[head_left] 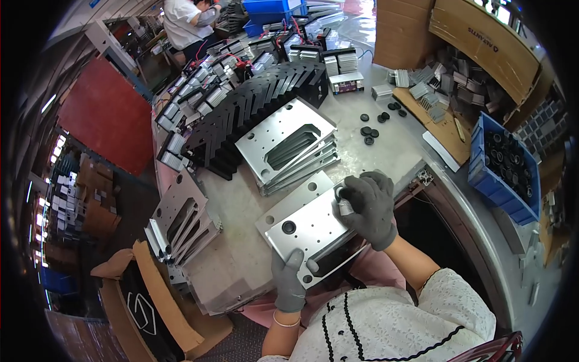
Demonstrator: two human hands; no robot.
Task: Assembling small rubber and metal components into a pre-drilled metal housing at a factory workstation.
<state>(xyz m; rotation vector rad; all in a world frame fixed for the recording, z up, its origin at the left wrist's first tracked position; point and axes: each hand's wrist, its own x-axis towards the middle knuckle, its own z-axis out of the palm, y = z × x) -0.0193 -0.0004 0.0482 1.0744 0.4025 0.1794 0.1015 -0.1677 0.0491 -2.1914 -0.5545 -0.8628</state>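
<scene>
Silver bracket plate (318, 228) slants near-L to far-R, btwn both hands

Plate's in front of the torso, at the near side of the worktable (238, 220). Long axis runs near-L to far-R; cutout side faces the wearer, solid strip faces away. L hand (291, 279), gloved, is clamped on plate's near-L end, thumb on top. R hand (369, 208), gloved, has fingers curled at the far-R corner, by a dark ring (339, 192); can't tell if they pinch it.

Room: tabletop shows L of plate, up to the L bracket stack (187, 211), & on the R, up to loose black grommets (370, 131). A 2nd plate (311, 187) pokes out from under the far edge; the main bracket stack (288, 142) sits just beyond.

Looks: smooth, shiny, w/ small holes + one black grommet (289, 227) seated in the L hole. Blue bin (505, 196) w/ black rings: far R.
</scene>
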